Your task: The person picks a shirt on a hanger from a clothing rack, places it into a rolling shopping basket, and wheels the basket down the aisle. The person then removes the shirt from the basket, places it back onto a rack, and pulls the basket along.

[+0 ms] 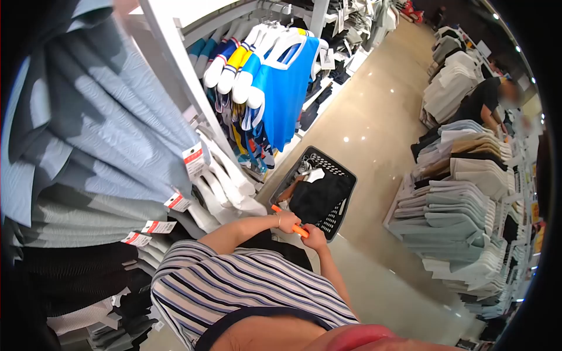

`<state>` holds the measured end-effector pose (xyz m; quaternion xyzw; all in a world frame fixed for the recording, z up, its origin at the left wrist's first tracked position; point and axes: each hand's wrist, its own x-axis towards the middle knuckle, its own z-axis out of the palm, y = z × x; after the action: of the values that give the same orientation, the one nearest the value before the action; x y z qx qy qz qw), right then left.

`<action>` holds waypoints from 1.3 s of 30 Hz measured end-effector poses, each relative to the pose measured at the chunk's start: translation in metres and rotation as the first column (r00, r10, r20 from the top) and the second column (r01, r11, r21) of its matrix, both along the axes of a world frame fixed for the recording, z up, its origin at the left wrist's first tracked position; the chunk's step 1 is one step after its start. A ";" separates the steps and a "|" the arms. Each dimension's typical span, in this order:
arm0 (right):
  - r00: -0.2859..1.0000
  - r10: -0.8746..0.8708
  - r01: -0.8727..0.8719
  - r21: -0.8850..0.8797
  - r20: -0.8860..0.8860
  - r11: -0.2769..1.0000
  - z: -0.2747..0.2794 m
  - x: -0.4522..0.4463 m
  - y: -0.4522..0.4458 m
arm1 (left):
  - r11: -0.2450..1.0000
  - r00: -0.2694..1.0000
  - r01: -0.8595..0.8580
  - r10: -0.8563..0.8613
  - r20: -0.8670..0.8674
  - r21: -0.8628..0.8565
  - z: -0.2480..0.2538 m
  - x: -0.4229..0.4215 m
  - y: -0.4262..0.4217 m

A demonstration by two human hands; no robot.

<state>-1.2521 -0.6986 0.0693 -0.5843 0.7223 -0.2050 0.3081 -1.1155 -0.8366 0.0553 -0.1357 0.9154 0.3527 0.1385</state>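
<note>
My left hand (pixel 287 221) is closed around one part of a slim orange handle (pixel 300 230). Close beside it, my right hand (pixel 315 237) grips the lower right end. The handle slants in front of my striped shirt, over the near edge of a black shopping basket (pixel 349 181). Whether it joins the basket is hidden. Inside the basket lie a folded black cloth item (pixel 319 196), a small white piece (pixel 316 175) and a brownish item (pixel 288 193) partly covered at the left side.
Light blue shirts (pixel 111 105) with red-and-white tags hang close on my left. Blue sleeveless tops (pixel 287 88) hang on a white rack ahead. A tiled aisle (pixel 380 111) runs ahead, with racks of pale shirts (pixel 445 216) along the right. A person in black (pixel 477 105) bends among them.
</note>
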 end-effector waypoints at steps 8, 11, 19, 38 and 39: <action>0.999 -0.016 0.016 0.001 -0.047 1.000 0.004 -0.052 -0.045 | 1.000 0.999 0.002 -0.003 -0.032 -0.014 0.003 -0.050 -0.046; 0.999 -0.023 0.024 0.008 -0.049 1.000 0.007 -0.071 -0.063 | 1.000 1.000 -0.001 0.001 -0.015 -0.004 0.006 -0.070 -0.063; 0.996 -0.017 0.025 0.098 -0.085 0.995 0.014 -0.125 -0.117 | 1.000 0.998 -0.011 0.012 -0.069 0.013 0.006 -0.124 -0.114; 1.000 -0.013 0.014 0.050 -0.013 0.999 0.012 -0.263 -0.253 | 0.999 0.999 -0.026 0.025 -0.042 -0.024 0.003 -0.260 -0.248; 1.000 -0.008 0.009 0.049 -0.015 0.999 0.008 -0.270 -0.257 | 0.999 1.000 -0.019 0.019 -0.002 -0.050 0.001 -0.268 -0.252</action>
<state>-1.5220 -0.9552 0.0771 -0.5748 0.7320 -0.1840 0.3162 -1.3831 -1.0888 0.0559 -0.1475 0.9227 0.3311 0.1312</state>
